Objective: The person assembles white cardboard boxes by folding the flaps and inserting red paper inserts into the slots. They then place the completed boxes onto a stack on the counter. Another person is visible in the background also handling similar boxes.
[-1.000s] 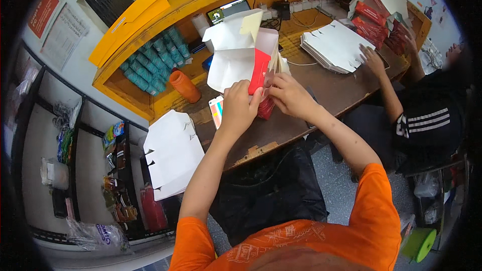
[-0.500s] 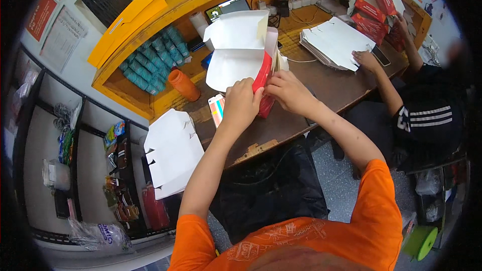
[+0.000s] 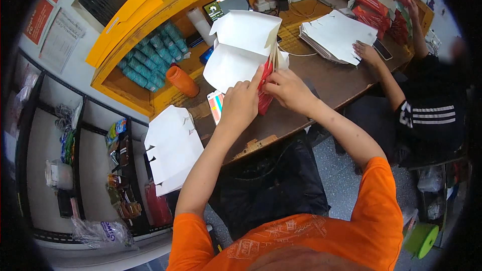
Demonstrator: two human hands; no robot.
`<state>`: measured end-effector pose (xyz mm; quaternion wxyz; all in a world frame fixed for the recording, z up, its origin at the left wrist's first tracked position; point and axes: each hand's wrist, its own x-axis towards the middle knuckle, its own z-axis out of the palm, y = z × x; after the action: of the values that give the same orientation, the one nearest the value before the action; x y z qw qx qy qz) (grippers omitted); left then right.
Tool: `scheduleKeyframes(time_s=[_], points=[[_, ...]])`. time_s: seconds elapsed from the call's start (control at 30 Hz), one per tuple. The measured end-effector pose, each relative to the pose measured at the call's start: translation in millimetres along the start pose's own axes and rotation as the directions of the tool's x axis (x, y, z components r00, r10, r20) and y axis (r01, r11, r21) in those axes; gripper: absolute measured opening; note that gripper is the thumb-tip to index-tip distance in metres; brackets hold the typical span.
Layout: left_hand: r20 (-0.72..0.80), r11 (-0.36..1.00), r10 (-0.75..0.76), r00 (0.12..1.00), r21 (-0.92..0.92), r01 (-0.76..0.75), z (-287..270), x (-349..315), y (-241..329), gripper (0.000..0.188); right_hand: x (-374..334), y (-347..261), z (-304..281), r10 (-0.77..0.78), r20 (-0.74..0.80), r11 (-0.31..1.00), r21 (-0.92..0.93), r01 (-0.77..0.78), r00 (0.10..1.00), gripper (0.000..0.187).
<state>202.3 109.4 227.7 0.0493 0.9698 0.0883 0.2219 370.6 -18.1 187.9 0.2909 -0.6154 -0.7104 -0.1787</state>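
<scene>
"Largest first: latest change?"

"Over the brown worktop (image 3: 341,83): the open card box (image 3: 236,60), near edge between left hand (image 3: 241,101) and right hand (image 3: 291,90), swung further round, white inside up. Apparently a matter of working along that edge now, rather than across a broad face."

"And the grip?"

"On the right: thumb and fingertips closed in a pinch at the box's edge. On the left: fingers half bent beside it; impossible to tell how firm a hold."

"Different from the earlier frame?"

"Yes: red side (image 3: 267,74) down to a narrow strip, nearly edge-on. Smallest, the left forefinger (image 3: 259,75), now straight along the red instead of curled."
</scene>
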Motion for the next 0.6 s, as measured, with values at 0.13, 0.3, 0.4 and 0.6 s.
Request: scheduleKeyframes(time_s=[0.13,0.3,0.4,0.6], points=[[-0.067,1.0,-0.006,0.998,0.018,0.007,3.4,6.2,0.0,0.063,0.0,-3.8,-1.3,0.022,-0.027,0.995,-0.101,-0.025,0.999,0.017],[-0.043,0.994,-0.049,0.998,0.091,0.053,3.1,11.0,9.5,0.064,-3.5,-1.1,-3.0,0.078,0.003,0.98,-0.185,-0.076,0.997,0.027],[-0.079,0.991,-0.058,0.995,0.112,0.067,6.4,11.3,10.1,0.062,-3.6,-4.0,-0.6,0.076,-0.026,0.975,-0.207,-0.08,0.997,0.03],[-0.084,0.97,-0.091,0.992,0.218,0.108,13.2,11.5,12.6,0.068,-4.1,-7.8,2.0,0.096,-0.043,0.955,-0.278,-0.104,0.995,0.027]])
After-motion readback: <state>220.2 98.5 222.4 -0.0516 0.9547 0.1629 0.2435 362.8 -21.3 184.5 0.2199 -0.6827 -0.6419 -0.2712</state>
